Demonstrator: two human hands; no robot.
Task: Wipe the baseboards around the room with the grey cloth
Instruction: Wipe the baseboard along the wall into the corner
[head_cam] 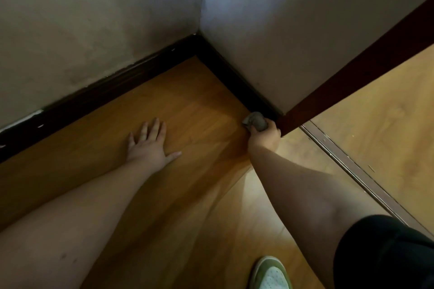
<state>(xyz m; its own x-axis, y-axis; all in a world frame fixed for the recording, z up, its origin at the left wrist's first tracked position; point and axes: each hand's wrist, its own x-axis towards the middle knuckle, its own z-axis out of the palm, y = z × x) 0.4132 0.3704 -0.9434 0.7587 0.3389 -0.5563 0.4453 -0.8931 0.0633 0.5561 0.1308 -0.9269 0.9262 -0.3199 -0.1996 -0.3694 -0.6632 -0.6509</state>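
Note:
A dark baseboard (pixel 98 91) runs along the left wall to the room corner, and a second stretch of baseboard (pixel 237 80) runs from the corner toward the door frame. My right hand (pixel 264 137) grips the bunched grey cloth (pixel 256 121) and holds it against the near end of the right baseboard, just beside the door frame. My left hand (pixel 149 144) lies flat on the wooden floor with its fingers spread, apart from the left baseboard.
A dark red-brown door frame (pixel 352 68) slants down to the floor beside the cloth. A metal threshold strip (pixel 352 166) crosses the floor to the right. A green and white shoe (pixel 270 274) stands at the bottom edge. Wooden floor (pixel 187 105) fills the corner.

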